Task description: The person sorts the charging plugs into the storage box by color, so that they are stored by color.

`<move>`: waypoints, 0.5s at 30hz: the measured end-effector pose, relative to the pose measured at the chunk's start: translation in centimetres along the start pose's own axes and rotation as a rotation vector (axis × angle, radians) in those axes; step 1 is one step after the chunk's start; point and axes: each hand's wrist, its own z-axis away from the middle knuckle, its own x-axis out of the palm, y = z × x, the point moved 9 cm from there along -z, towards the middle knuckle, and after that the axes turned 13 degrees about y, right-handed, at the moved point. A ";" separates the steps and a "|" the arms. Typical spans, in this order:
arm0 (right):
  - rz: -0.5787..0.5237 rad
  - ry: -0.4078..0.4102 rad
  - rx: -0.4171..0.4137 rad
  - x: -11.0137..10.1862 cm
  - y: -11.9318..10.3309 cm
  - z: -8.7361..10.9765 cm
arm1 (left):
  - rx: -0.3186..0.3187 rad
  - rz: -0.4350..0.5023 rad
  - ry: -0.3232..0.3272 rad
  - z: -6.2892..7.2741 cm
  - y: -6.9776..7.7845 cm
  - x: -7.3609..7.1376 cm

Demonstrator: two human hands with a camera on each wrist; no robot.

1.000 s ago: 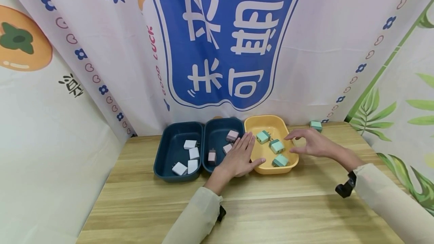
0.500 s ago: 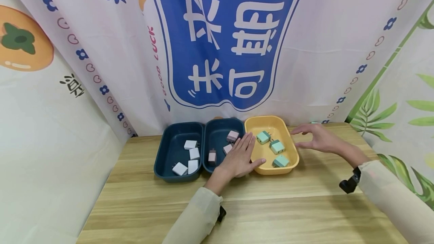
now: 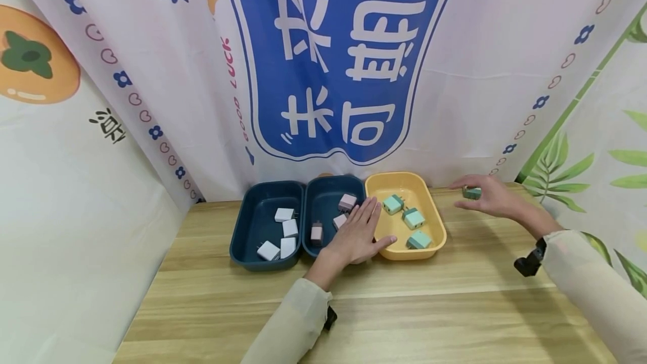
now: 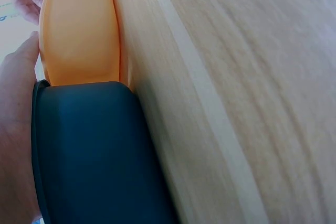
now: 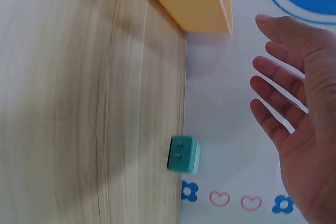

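My left hand (image 3: 354,237) lies with straight fingers across the adjoining rims of the middle dark blue bin (image 3: 323,198) and the yellow bin (image 3: 391,230). In the left wrist view, that hand (image 4: 16,124) is along the rim of the blue bin (image 4: 94,150). Right of the yellow bin, my right hand (image 3: 492,195) hovers beside a loose green charger plug (image 3: 472,192) at the table's back edge. Its fingers are spread and bent, apart from the charger (image 5: 182,154) in the right wrist view. Several green chargers (image 3: 413,218) lie in the yellow bin.
A second dark blue bin (image 3: 258,212) on the left holds several white chargers (image 3: 290,228). Pinkish chargers (image 3: 347,202) lie in the middle bin, partly hidden by my left hand. A printed cloth (image 3: 455,100) hangs behind the wooden table (image 3: 404,308).
My right hand has moved from over the yellow bin's right side to the loose green charger at the back right. My left hand has stayed in place.
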 end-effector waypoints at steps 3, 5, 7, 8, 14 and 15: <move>-0.020 -0.032 0.089 -0.2 1.5 0.1 | 0.005 -0.002 0.008 0.0 0.0 -0.2; -0.016 -0.044 0.136 -0.3 2.5 0.3 | 0.009 -0.003 0.014 0.0 0.1 -0.2; -0.005 -0.048 0.165 -0.4 3.4 0.5 | 0.011 -0.002 0.017 0.0 0.1 -0.3; 0.001 -0.049 0.176 -0.5 3.7 0.6 | 0.011 -0.002 0.016 0.0 0.0 -0.2; 0.003 -0.051 0.217 -0.5 5.4 1.1 | 0.007 0.001 0.006 0.0 -0.1 0.1; 0.004 -0.055 0.225 -0.5 5.6 1.2 | 0.007 0.001 0.007 0.0 -0.1 0.1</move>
